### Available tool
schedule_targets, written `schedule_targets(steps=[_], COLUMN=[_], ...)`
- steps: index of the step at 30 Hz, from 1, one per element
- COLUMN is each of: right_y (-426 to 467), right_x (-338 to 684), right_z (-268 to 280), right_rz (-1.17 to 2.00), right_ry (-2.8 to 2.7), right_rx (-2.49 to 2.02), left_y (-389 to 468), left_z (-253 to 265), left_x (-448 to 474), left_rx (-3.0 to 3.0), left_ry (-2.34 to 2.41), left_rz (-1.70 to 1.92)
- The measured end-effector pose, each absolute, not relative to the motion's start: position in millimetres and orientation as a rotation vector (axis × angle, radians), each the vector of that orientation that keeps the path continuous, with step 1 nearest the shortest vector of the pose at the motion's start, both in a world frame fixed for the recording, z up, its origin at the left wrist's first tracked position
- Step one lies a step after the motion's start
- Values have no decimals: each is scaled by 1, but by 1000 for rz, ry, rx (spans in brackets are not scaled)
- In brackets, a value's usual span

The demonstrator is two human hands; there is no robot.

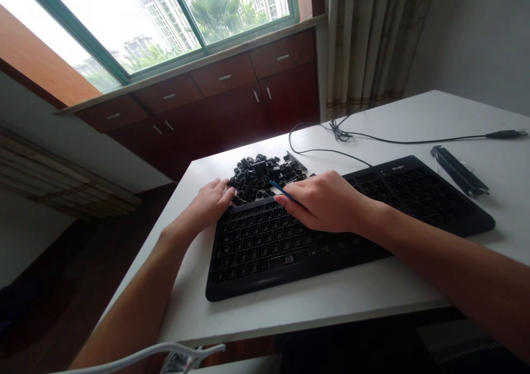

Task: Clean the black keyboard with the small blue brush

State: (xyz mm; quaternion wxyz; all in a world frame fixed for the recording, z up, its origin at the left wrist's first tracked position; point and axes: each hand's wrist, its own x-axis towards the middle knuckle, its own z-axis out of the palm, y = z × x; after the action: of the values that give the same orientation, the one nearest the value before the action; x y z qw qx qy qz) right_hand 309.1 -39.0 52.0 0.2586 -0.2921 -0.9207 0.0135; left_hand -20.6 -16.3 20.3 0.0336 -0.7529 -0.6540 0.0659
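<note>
A black keyboard point(248, 274) with its keycaps off lies on the white table, showing bare key sockets. Behind its far left edge is a heap of loose black keycaps point(259, 172). My left hand point(211, 200) rests at the left side of this heap, fingers stretched and touching its edge by the keyboard's far left corner. Pinched in my right hand point(318, 200) is a thin blue stick-shaped tool point(282, 190), its tip pointing left toward the heap. This hand is over the middle of the keyboard and hides some sockets.
A black cable point(397, 141) with a tied bundle runs behind the keyboard to a plug point(505, 134). A long black part point(459, 171) lies on the table point(467, 115) at the right. At the bottom left is a white curved bar point(153, 349). Dark red cabinets point(223, 106) stand under the window.
</note>
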Motion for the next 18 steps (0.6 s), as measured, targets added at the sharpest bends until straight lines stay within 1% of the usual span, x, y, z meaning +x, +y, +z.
schedule_targets(steps=[8,18], right_y=[-39,-38], right_x=[309,309], right_z=[52,52], right_rz=[28,31], right_ry=[-2494,-2502], right_rx=[-793,-793], left_y=[-17,-16], left_z=[22,20], left_x=[-16,-20], left_rx=[-2257,-2304], left_ry=[-2111,-2084], left_rz=[171,141])
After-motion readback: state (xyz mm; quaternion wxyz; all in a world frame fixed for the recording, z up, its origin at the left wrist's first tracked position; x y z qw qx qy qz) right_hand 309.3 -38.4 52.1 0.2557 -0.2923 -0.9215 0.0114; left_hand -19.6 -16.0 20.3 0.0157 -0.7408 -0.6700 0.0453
